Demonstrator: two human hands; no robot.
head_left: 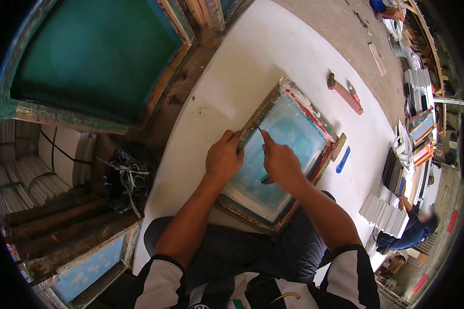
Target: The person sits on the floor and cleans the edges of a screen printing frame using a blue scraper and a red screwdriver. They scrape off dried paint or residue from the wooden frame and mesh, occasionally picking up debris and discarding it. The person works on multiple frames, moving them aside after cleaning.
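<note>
A wooden screen-printing frame [281,220] with a blue, pale-patterned mesh [288,123] lies tilted across a white board, its near end by my lap. My left hand [224,157] is closed round its left rail. Inside the frame, my right hand [282,164] is closed on a slim hand tool [266,180]; its thin tip meets the mesh edge beside the left rail. My fingers hide most of the tool, so I cannot tell its exact kind. Past the frame's right side lie a hammer [345,94] with a reddish handle, a small wooden block [338,147] and a blue cutter [343,159].
A large green-meshed frame [95,62] stands at upper left. Below it are stacked sheets [36,177] and a black plastic bag [126,180]. Another blue-meshed frame [90,270] is at lower left. A red-handled tool [353,91] lies by the hammer. Another person [412,229] is at far right.
</note>
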